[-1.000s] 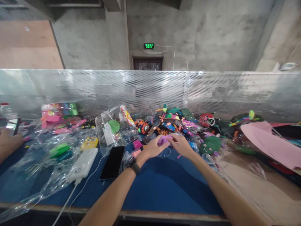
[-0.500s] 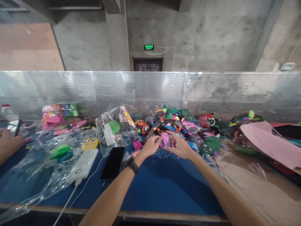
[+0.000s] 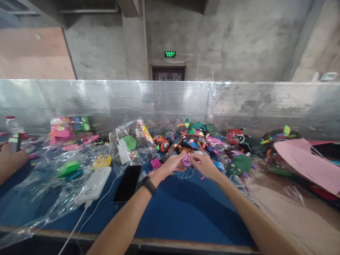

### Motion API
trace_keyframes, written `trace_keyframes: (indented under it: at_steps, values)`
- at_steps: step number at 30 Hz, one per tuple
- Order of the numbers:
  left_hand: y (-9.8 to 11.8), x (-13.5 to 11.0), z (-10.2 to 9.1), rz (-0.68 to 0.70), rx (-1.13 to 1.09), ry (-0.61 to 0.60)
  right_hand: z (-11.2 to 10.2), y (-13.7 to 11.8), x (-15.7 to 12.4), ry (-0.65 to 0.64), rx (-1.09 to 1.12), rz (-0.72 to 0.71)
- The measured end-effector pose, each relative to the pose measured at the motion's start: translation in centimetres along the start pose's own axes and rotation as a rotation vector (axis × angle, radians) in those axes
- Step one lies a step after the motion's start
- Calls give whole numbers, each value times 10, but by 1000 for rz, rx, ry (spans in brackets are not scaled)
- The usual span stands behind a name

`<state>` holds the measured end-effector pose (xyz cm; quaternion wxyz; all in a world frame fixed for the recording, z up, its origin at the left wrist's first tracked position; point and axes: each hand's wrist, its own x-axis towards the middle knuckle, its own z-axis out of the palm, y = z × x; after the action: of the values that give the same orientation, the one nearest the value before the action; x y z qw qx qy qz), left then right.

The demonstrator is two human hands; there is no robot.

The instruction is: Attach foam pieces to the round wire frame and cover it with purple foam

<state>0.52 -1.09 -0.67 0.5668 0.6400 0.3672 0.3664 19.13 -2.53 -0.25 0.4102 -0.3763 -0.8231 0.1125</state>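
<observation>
My left hand [image 3: 170, 164] and my right hand [image 3: 205, 164] meet over the blue table top [image 3: 183, 209], fingertips pinched together on a small purple felt piece [image 3: 186, 161]. A thin loop of wire or thread [image 3: 186, 173] hangs just under it. Right behind my hands lies a heap of colourful felt toys [image 3: 196, 136]. A black band sits on my left wrist [image 3: 148, 185].
A black phone [image 3: 127, 183] and a white power bank [image 3: 94, 184] with a cable lie to the left among clear plastic bags [image 3: 39, 191]. Another person's hand [image 3: 10, 161] rests at far left. A perforated metal screen [image 3: 170, 102] backs the table; pink sheets [image 3: 305, 161] lie right.
My hands have lifted the purple piece slightly and then brought it back down, fingers closing tighter on it. The view has shifted a little.
</observation>
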Motion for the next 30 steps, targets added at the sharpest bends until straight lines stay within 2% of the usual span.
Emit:
trace_keyframes:
  at_steps: [3,7,9,12,14,16,20,24,27,30]
  values:
    - [1,-1,1,115,107,40,-1,0,-2,-15,65,17]
    - [2,-3,-1,318,332,126,-1,0,-5,-74,260,138]
    - [3,-5,0,401,456,156,2,0,-4,-98,263,178]
    - [3,-6,4,454,594,206,6,1,-2,-82,188,175]
    - [2,-5,6,445,593,226,8,1,-1,-55,151,157]
    - [2,-4,8,402,491,187,7,2,0,-40,113,149]
    - [5,-3,11,205,146,17,2,8,1,2,-18,115]
    - [10,-5,12,64,-23,-18,0,12,0,30,-190,34]
    - [9,-5,11,27,2,9,1,8,-4,-56,-280,-41]
    - [3,-1,9,105,5,33,1,0,-8,-161,-249,-67]
